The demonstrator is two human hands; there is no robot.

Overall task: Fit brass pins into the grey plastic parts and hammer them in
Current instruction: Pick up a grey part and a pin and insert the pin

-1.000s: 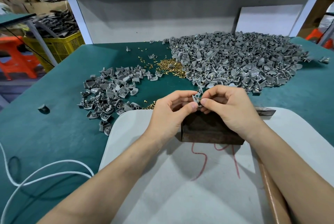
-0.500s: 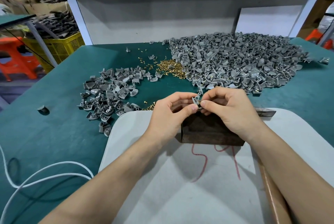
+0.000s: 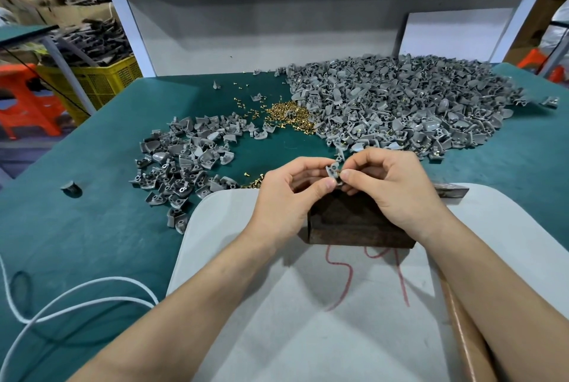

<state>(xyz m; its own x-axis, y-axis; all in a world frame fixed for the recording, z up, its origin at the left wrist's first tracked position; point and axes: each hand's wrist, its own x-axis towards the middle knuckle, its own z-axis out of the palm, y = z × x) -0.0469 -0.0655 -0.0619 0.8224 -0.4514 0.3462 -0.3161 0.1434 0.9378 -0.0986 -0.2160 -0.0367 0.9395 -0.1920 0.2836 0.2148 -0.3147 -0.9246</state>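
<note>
At frame centre, above the dark block (image 3: 354, 224), the left hand (image 3: 289, 193) and right hand (image 3: 397, 193) meet, both pinching one grey plastic part (image 3: 332, 170), seemingly light, stiff and tiny, best gripped by its edges, leaving the pin hole clear.

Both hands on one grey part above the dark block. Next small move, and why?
Likely lower the grey part onto the dark block for hammering. The left hand and right hand both pinch it just above the block. Whether a pin already sits in the part is too small to tell.
</note>
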